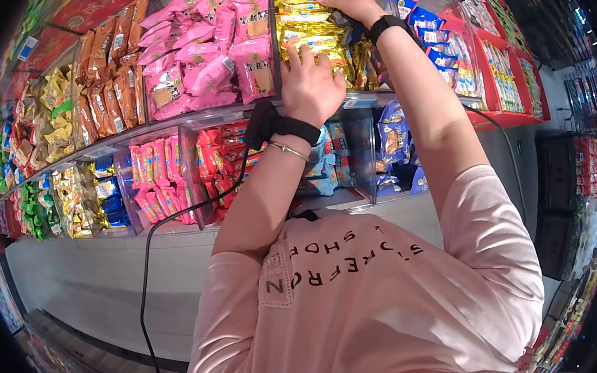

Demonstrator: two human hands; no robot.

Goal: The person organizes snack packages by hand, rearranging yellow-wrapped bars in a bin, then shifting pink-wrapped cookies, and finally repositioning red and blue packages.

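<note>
Gold-yellow snack packets [306, 22] lie stacked in rows in a clear compartment of the upper shelf. My left hand [313, 88] rests over the lower front of this stack, fingers spread and their tips on the packets. Higher up on the right side, my right hand [354, 3] reaches in with fingers stretched out across the end of a gold packet; its thumb is hard to see. Neither hand visibly lifts a packet. Just left of the gold stack, pink snack packets [254, 65] fill the neighbouring compartment.
Clear dividers separate brown packets [112, 42] on the left and blue packets [435, 37] on the right. A lower shelf holds light-blue packets [322, 166] and red packets [223, 154]. A black cable [147, 294] hangs from my left wrist. A red display box [511, 80] stands at right.
</note>
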